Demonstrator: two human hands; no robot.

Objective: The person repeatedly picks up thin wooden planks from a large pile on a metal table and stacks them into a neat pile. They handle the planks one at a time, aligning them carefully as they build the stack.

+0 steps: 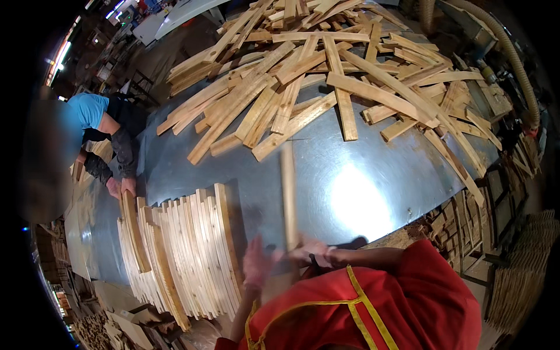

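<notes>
Open room between plank point(289, 198) and table edge point(420, 213)

A bright glare point(361, 201) whitens the grey metal worktop point(262, 186). Beyond the worktop's far left corner, a pale table point(186, 15) stands over dim floor point(153, 57). Strip lights point(61, 55) glow farther left of the worktop; a ribbed hose point(528, 87) curves down beyond its right side.

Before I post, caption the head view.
Right hand at blurred wooden slat, left hand beside it; slat row at left, loose pile beyond.
</notes>
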